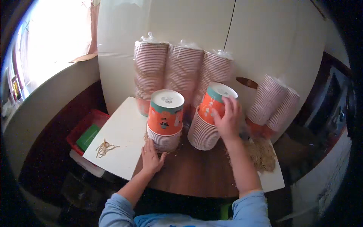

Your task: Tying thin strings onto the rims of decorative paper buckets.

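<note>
Gripping the top orange cup (214, 101) of a leaning cup stack (204, 132), the right hand (227, 119) curls around it. Left hand (151, 157) lies flat and open against the upright stack (165, 117) on the brown surface (189, 172). Bagged cups (181, 72) stand behind. Rubber bands (105, 147) lie on a white board (121, 140), beside a red bin (87, 125) holding a green box (87, 137).

The left hand (151, 157) lies low, fingers pointing up and together (palm turned inward). The right hand (227, 119) reaches higher, fingers spread and curled, forearm extended; both arms wear blue sleeves.
</note>
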`<state>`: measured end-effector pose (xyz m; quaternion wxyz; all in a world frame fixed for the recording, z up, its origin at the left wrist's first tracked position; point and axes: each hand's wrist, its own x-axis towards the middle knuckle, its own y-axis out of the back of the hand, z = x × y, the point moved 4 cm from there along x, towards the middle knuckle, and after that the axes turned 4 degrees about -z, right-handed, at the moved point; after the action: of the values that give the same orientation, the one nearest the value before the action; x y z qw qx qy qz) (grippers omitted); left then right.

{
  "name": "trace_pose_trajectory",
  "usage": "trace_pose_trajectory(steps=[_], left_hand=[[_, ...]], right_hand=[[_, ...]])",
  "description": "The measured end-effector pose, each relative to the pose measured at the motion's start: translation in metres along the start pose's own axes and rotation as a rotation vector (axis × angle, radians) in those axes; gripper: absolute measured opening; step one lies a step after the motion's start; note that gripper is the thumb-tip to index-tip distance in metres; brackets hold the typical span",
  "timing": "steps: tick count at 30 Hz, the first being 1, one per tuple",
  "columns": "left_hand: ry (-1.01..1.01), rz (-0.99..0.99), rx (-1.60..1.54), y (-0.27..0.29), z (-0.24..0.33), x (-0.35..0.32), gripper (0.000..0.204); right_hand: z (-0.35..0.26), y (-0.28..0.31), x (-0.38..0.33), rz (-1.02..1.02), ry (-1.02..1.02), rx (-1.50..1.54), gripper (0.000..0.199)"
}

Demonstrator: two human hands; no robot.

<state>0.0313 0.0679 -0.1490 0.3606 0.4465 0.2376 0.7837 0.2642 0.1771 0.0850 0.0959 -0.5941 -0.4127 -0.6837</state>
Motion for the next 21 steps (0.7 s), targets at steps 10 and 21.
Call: trace_pose_trajectory(steps=[10, 21], left_hand=[[-0.054, -0.031, 0.035, 0.005, 0.008, 0.005, 0.086], [-0.064, -0.043, 0.022, 0.003, 0.007, 0.002, 0.083]], right_hand=[[0.065, -0.020, 0.038, -0.179, -0.053, 0.228, 0.044], [0.042, 0.092, 0.092, 0.270, 0.034, 0.114, 0.033]])
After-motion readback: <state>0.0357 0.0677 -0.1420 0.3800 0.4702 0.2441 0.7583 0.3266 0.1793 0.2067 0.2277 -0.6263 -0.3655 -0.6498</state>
